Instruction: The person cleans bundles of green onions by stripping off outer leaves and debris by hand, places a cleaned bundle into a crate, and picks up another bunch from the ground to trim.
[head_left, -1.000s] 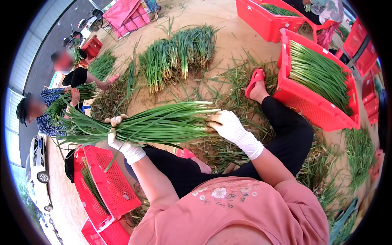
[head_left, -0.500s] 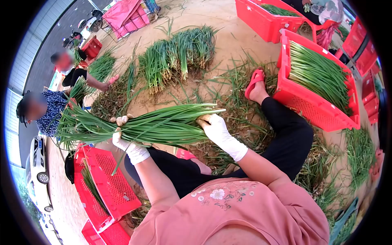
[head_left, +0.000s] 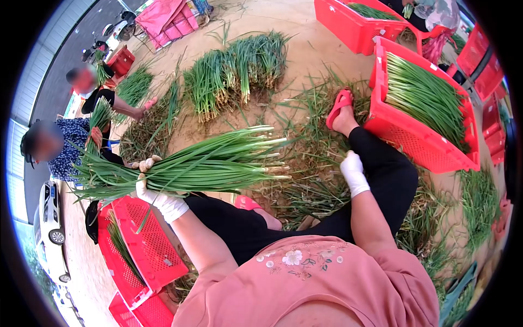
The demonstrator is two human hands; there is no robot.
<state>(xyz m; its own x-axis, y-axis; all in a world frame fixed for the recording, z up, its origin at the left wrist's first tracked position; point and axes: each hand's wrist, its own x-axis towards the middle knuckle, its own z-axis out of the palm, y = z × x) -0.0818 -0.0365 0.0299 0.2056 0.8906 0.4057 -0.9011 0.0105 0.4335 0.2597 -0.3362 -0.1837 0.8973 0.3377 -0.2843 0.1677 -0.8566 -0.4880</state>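
Note:
A big bunch of garlic chives (head_left: 212,161) lies across in front of me, its pale stem ends fanned out to the right and its green leaf tips to the left. My left hand (head_left: 155,188), in a white glove with bare fingertips showing, is wrapped round the leafy part of the bunch. Off to the right of the stem ends, above my bent knee, is my right hand (head_left: 354,170), also in white. Its fingers look curled in; whatever they may hold is hidden.
Unstripped chives (head_left: 234,71) stand in a row on the ground ahead. A red crate (head_left: 419,139) at right holds laid-in chives; another red crate (head_left: 147,240) stands at lower left. Leaf scraps (head_left: 305,191) litter the ground. A person in a patterned top (head_left: 71,144) sits at left.
My right hand has let go of the stem ends and moved right and down toward my knee. The stem ends have fanned apart, and my left hand has shifted slightly left with the bunch.

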